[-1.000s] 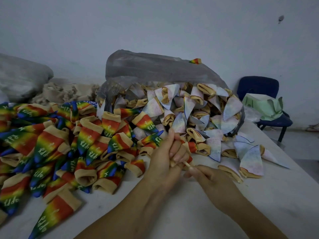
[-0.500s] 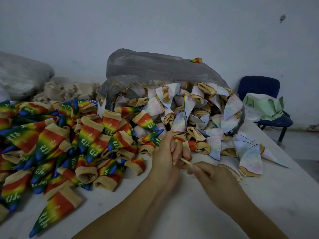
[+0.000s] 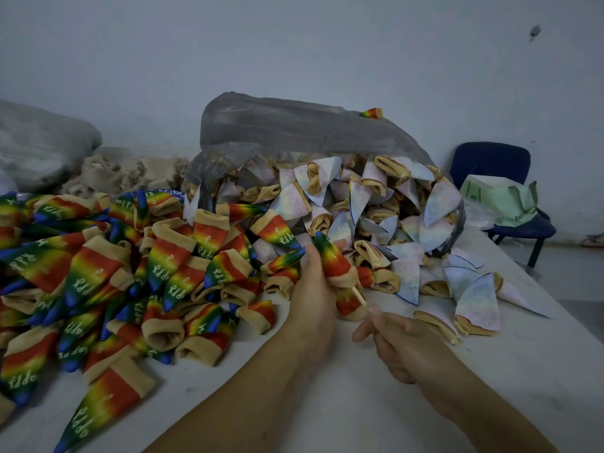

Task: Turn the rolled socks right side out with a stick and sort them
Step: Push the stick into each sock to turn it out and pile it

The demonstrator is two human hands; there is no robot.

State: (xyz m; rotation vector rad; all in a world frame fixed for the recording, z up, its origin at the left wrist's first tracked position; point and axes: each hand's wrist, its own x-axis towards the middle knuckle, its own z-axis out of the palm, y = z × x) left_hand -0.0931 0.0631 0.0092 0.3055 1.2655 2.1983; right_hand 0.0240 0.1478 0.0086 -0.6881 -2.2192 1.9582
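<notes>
One sock stands point-up over the middle of the desk, rainbow side out, gripped round its side by the left hand; the stick shows below its tan cuff and runs down to the right hand, whose thumb and curled fingers pinch the lower end; half a second ago this sock was a small bunch inside the left fingers with the stick pressing in, so the push has turned it, and it looks ready to come off the stick and join the finished ones; the rainbow pile covers the left half of the desk; pale socks, not yet turned, spill from a grey bag at the far edge toward the right edge, so much work seems left; the desk is white and scuffed; by its far left corner lie a grey sack and a beige heap; beyond the right edge a blue chair carries a green bag, against a bare wall.
</notes>
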